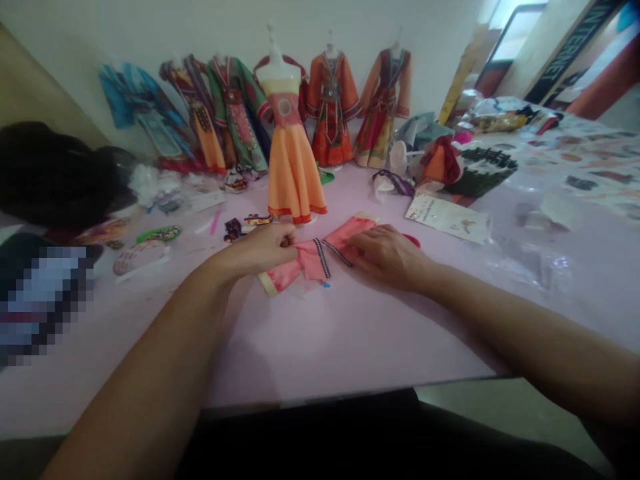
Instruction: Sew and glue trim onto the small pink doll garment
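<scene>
A small pink doll jacket (311,259) lies spread on the table, with dark patterned trim along its front edges and pale bands at the sleeve ends. My left hand (265,248) is closed, pinching the jacket's left shoulder. On the opposite side, my right hand (387,257) has its fingers curled onto the jacket near the trim; its fingertips are partly hidden. A tiny blue piece (327,285) rests by the jacket's lower edge. Just behind stands a doll form in an orange strapless dress (295,167) with a pink bodice.
Several dressed doll forms, one in an orange robe (330,100), line the wall. Patterned fabric scraps (233,230) lie beyond my left hand. A white card (447,219) and clear plastic packaging (530,257) are at right. A blurred-out screen (43,293) sits at left.
</scene>
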The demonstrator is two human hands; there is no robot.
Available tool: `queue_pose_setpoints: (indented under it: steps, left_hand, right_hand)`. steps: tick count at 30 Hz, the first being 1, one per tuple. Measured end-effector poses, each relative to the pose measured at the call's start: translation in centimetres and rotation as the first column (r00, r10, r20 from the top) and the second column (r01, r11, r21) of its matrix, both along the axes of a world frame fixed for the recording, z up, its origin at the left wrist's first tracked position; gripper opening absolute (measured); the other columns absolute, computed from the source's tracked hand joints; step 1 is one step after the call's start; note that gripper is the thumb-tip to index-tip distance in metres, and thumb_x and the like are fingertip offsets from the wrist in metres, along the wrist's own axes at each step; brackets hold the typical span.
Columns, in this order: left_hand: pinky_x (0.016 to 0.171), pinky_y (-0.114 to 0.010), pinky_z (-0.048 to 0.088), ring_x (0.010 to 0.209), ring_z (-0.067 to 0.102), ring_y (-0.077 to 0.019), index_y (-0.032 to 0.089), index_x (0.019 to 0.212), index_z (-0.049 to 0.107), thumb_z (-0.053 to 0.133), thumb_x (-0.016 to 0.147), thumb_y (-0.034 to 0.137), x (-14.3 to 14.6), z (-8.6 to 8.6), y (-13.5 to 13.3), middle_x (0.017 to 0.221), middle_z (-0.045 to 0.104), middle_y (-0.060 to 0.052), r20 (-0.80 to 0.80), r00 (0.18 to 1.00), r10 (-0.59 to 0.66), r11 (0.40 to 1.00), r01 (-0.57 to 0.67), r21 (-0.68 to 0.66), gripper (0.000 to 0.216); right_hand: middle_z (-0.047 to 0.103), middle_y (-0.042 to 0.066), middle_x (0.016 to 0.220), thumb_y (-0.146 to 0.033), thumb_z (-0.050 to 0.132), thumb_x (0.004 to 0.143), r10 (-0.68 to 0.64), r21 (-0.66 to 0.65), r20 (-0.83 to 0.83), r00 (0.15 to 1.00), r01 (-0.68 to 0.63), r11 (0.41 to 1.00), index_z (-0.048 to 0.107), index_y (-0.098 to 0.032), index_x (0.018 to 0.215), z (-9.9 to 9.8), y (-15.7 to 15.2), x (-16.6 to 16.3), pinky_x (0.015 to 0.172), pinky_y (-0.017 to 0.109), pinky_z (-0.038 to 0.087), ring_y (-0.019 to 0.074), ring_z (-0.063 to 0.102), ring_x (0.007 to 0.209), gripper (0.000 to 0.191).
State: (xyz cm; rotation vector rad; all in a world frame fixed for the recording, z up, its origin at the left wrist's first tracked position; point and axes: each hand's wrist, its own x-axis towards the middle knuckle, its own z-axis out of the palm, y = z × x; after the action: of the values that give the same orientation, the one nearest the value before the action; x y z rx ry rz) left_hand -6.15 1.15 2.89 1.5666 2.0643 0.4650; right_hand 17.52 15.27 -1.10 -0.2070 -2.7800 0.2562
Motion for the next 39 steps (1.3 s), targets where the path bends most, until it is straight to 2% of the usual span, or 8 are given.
queue_pose_setpoints:
  steps: [3, 7, 12, 16, 23, 30, 34, 39]
  left_hand:
    - [0.056, -0.029, 0.030, 0.060, 0.042, -0.0138, 0.024, 0.077, 0.047, 0.060, 0.076, 0.030, -0.1, -0.3, 0.0, 0.069, 0.045, 0.004, 0.161, 0.986, -0.033, 0.999, 0.031, 0.014, 0.014]
    - [0.055, -0.028, 0.029, 0.060, 0.043, -0.0135, 0.023, 0.073, 0.048, 0.062, 0.074, 0.030, -0.3, -0.3, -0.1, 0.068, 0.046, 0.003, 0.167, 0.985, -0.038, 0.998, 0.045, -0.039, 0.016]
    - [0.054, -0.029, 0.031, 0.059, 0.045, -0.0139, 0.023, 0.072, 0.053, 0.066, 0.071, 0.034, -1.2, -0.3, -0.3, 0.066, 0.050, 0.003, 0.094, 0.995, -0.042, 0.992, 0.053, -0.119, 0.017]
    - [0.055, -0.030, 0.032, 0.062, 0.047, -0.0162, 0.023, 0.070, 0.053, 0.065, 0.069, 0.034, -1.5, 0.0, -0.3, 0.066, 0.052, 0.001, -0.072, 0.996, -0.052, 0.987, 0.040, -0.154, 0.016]
    - [0.060, -0.030, 0.037, 0.073, 0.058, -0.0202, 0.023, 0.082, 0.059, 0.065, 0.070, 0.038, -0.9, 1.4, -1.1, 0.081, 0.064, -0.003, -0.223, 0.974, 0.051, 0.982, -0.089, -0.166, 0.021]
    - [0.064, -0.030, 0.039, 0.076, 0.062, -0.0211, 0.023, 0.081, 0.061, 0.057, 0.078, 0.033, -0.6, 2.6, -2.5, 0.082, 0.070, -0.004, -0.209, 0.974, 0.081, 0.988, -0.107, -0.114, 0.012]
    - [0.063, -0.029, 0.037, 0.072, 0.059, -0.0194, 0.022, 0.074, 0.060, 0.056, 0.078, 0.024, -0.9, 2.2, -2.5, 0.076, 0.066, -0.002, -0.215, 0.975, 0.048, 0.991, -0.073, -0.109, 0.006]
    - [0.062, -0.030, 0.034, 0.071, 0.056, -0.0190, 0.021, 0.072, 0.059, 0.055, 0.080, 0.020, -1.5, 1.2, -2.1, 0.074, 0.064, -0.003, -0.217, 0.976, 0.015, 0.994, -0.039, -0.103, 0.009]
  right_hand:
    - [0.065, 0.006, 0.072, -0.033, 0.042, 0.107, -0.021, 0.064, 0.033, 0.999, 0.019, 0.998, 0.060, -0.017, 0.079, 0.3, 0.4, 0.3, 0.077, 0.036, 0.036, 0.0183, 0.055, 0.068, 0.036]
    - [0.064, 0.006, 0.069, -0.030, 0.041, 0.106, -0.061, 0.096, 0.042, 0.997, 0.057, 0.994, 0.060, -0.017, 0.077, 0.2, 0.9, 0.5, 0.072, 0.037, 0.036, 0.0183, 0.052, 0.063, 0.037]
    - [0.069, 0.015, 0.097, -0.027, 0.047, 0.103, 0.017, 0.065, -0.092, 0.996, -0.010, 0.998, 0.065, -0.015, 0.099, 0.0, 0.4, 0.3, 0.082, 0.039, 0.045, 0.0266, 0.061, 0.091, 0.022]
    - [0.069, 0.013, 0.096, -0.026, 0.050, 0.102, 0.156, -0.029, -0.033, 0.987, -0.157, 0.987, 0.064, -0.014, 0.112, 0.0, -0.5, 0.1, 0.083, 0.041, 0.050, 0.0262, 0.063, 0.090, 0.020]
    - [0.070, 0.016, 0.112, -0.029, 0.054, 0.102, 0.114, -0.145, -0.189, 0.975, -0.142, 0.979, 0.063, -0.016, 0.119, -0.4, -0.8, -0.4, 0.090, 0.042, 0.053, 0.0266, 0.066, 0.103, 0.023]
    - [0.067, 0.010, 0.095, -0.020, 0.052, 0.103, 0.261, -0.092, 0.040, 0.965, -0.256, 0.962, 0.065, -0.014, 0.108, 1.4, -1.5, -1.0, 0.076, 0.033, 0.049, 0.0208, 0.063, 0.087, 0.015]
    - [0.065, 0.010, 0.099, -0.013, 0.055, 0.099, 0.355, -0.095, 0.111, 0.928, -0.346, 0.933, 0.065, -0.015, 0.104, 2.7, -2.3, -2.1, 0.078, 0.032, 0.047, 0.0201, 0.061, 0.088, 0.011]
    - [0.063, 0.009, 0.097, -0.017, 0.053, 0.101, 0.432, -0.078, 0.151, 0.889, -0.425, 0.902, 0.064, -0.016, 0.100, 2.6, -2.6, -4.2, 0.079, 0.034, 0.047, 0.0208, 0.058, 0.086, 0.011]
